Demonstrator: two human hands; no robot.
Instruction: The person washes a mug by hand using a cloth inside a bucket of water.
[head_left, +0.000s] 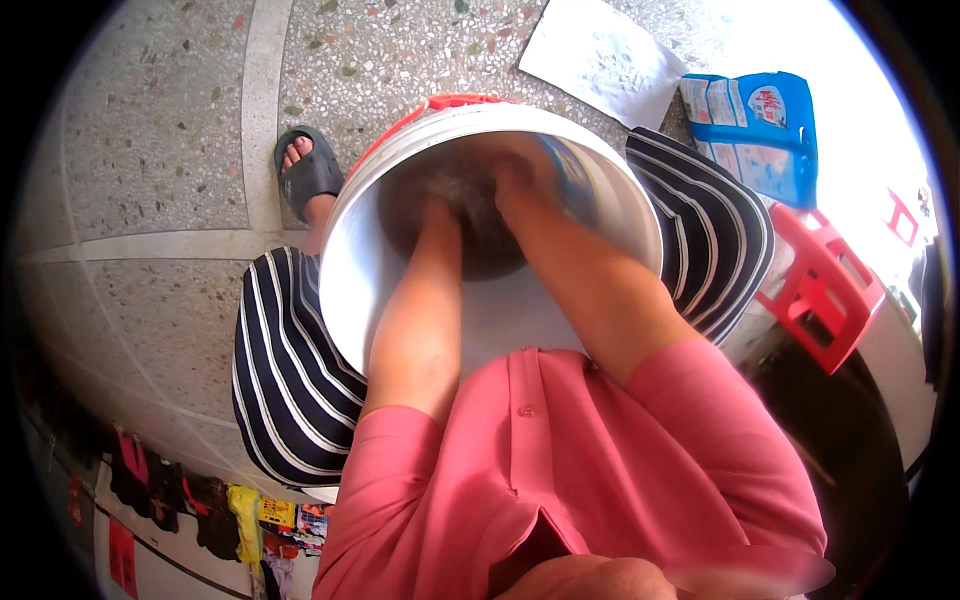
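2 hands (438, 210) (512, 182) reach down inside the white bucket (348, 265), forearms (422, 305) converging.

The round white plastic bucket (370, 280) carries a curved red handle (465, 100), and its murky contents (400, 205) look dark brown. The person's button-front cloth shirt (580, 450) is plain pink; the loose cloth trousers (295, 370) are black with white stripes. The open-toed slipper (312, 178) is dark grey. Multicoloured flecks speckle the grey stone floor (170, 130). The flat-sided package (785, 135) is blue with white panels, the angular plastic stool (835, 295) red.

Upper-right glare; dark, curved edges
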